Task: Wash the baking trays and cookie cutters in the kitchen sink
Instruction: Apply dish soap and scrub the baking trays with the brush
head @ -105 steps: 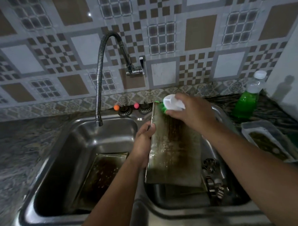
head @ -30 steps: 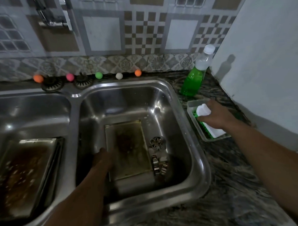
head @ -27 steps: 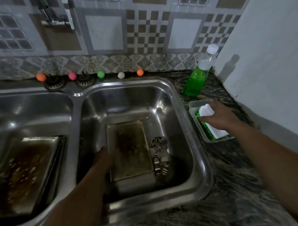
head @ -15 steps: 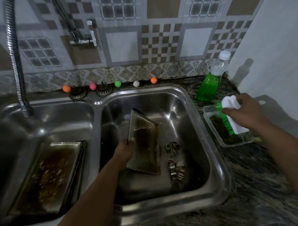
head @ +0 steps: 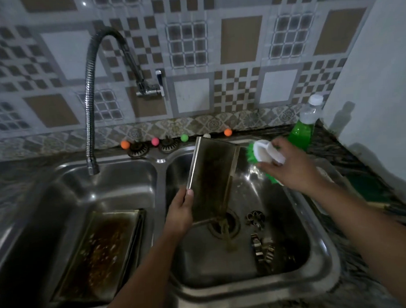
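My left hand grips the lower left edge of a greasy baking tray, which stands tilted up over the right sink basin. To the tray's right, my right hand holds a white scrub brush with green bristles, close to the tray's top right corner. Dirty liquid runs from the tray's lower corner towards the drain. Several metal cookie cutters lie on the floor of the right basin. Another dirty baking tray lies in the left basin.
A flexible metal tap hangs over the left basin. A bottle of green dish soap stands at the back right of the dark stone counter. Small coloured balls and two drain strainers line the back ledge.
My left hand has raised the tray from lying flat in the right basin to nearly upright. My right hand has brought the brush from the container on the counter over to the tray.
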